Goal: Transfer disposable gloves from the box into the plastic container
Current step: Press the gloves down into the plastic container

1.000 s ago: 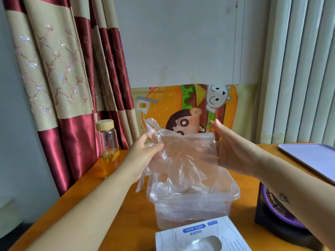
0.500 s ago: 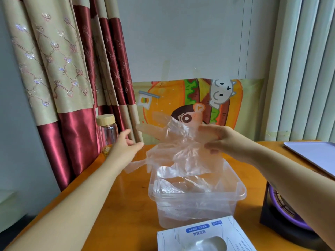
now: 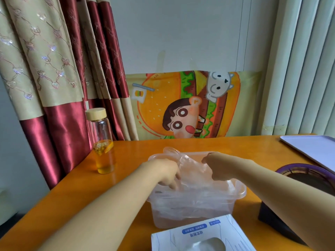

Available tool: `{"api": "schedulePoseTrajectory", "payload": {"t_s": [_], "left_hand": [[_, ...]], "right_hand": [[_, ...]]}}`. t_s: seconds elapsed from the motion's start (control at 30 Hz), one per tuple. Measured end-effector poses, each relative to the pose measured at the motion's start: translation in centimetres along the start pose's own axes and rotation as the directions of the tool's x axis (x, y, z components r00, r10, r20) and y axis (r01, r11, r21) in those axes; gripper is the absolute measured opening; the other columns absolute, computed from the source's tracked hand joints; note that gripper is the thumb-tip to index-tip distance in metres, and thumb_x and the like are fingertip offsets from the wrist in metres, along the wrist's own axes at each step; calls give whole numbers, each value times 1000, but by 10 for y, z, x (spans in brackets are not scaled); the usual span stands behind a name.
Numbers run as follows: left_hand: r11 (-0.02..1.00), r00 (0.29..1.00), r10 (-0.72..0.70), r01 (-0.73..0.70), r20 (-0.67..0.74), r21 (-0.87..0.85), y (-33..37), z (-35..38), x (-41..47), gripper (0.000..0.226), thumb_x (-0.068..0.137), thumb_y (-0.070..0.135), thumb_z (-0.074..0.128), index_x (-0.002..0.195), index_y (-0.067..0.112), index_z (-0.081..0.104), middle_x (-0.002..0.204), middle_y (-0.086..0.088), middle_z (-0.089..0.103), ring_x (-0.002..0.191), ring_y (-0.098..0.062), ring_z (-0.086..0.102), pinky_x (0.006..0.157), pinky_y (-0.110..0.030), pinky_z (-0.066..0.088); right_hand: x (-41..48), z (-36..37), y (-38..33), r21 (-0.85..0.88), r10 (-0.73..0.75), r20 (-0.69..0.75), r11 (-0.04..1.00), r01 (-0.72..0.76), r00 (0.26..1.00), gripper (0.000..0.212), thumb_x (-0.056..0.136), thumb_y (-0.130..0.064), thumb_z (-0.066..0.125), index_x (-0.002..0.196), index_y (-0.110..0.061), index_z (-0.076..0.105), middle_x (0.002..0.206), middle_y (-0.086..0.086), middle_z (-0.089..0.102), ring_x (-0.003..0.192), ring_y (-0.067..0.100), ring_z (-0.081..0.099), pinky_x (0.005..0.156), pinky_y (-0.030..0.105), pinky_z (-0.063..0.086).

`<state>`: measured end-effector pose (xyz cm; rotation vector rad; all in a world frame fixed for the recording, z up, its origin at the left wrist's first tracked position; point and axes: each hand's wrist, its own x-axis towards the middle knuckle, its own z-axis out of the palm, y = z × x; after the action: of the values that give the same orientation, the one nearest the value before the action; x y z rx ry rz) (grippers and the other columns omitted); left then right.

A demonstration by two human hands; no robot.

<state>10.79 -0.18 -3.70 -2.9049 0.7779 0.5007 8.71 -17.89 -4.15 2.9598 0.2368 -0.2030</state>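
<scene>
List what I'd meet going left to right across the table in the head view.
Glass bottle → left hand → glove → right hand → purple-rimmed black device.

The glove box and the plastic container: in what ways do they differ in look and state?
The box is white, opaque card with blue print; the container is clear plastic. The box has an oval hole on top; the container is fully open. The left hand and right hand reach into the container; neither touches the box. Both stand on the orange table.
</scene>
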Motion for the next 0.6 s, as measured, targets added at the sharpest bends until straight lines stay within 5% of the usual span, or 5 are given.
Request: {"api": "schedulePoseTrajectory", "payload": {"t_s": [0.2,0.3,0.4,0.47,0.6], "left_hand": [[998,995,-55,57,80,-30,5,12,18,49,95,20,55,142,25,46,148,-1,42,124,-23,50,97,-30,44],[999,988,-43,47,149,-25,8,14,23,46,97,20,50,142,27,46,149,-1,39,120,-23,53,92,-29,50],[996,968,-57,37,244,87,10,17,32,50,98,19,41,148,22,36,156,-1,29,121,-24,53,87,-30,50],[991,947,-95,59,307,123,12,19,38,53,98,31,48,147,14,37,151,-5,36,108,-25,55,79,-31,49],[987,899,-146,103,413,124,17,23,41,73,86,61,57,139,13,47,134,-5,50,113,-27,53,94,-36,47]], "right_hand": [[-5,4,-10,-185,-80,-272,982,30,959,37,89,-24,62,125,-18,58,127,7,39,102,20,43,79,27,39],[5,13,-15,-91,-164,-16,983,162,986,47,93,-37,55,131,-9,54,128,8,51,113,21,47,92,30,45],[22,32,-15,-46,-153,252,984,170,955,46,98,-31,47,133,-1,49,131,13,54,117,28,52,100,34,43],[33,41,-12,-39,-126,319,989,145,939,47,98,-33,47,133,-1,48,132,13,53,122,31,50,104,37,40],[45,50,-8,-156,-136,380,966,208,915,43,102,-14,30,143,-5,36,149,13,36,137,30,34,114,41,28]]}}
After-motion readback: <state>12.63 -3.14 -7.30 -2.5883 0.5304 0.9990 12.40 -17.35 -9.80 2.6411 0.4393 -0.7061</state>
